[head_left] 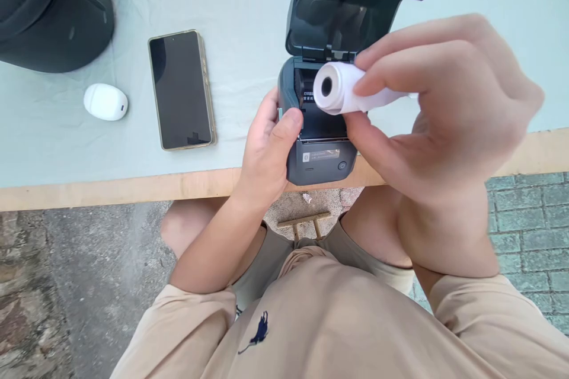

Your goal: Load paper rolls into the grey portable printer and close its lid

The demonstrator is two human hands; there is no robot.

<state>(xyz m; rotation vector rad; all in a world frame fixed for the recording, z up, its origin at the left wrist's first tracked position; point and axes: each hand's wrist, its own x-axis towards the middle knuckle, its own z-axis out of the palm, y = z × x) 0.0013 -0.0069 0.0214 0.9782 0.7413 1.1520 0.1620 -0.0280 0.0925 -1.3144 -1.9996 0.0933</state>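
Note:
A small dark grey label printer (320, 163) sits at the table's front edge with its lid (342, 18) swung up and back. My left hand (271, 148) grips the printer's left side, thumb on the rim of the paper bay. Between the thumb and fingers of my right hand (448, 95) is a white paper roll (342, 86), its hollow core end facing left. The roll is over the open bay, tilted slightly; whether it touches the printer I cannot tell. My right fingers cover part of the roll.
On the pale cloth-covered table (240, 0), a smartphone (181, 90) lies left of the printer. Farther left are a white earbud case (105, 102) and a black zippered bag (53, 12). A wooden edge (120, 188) runs along the table's front, above my legs.

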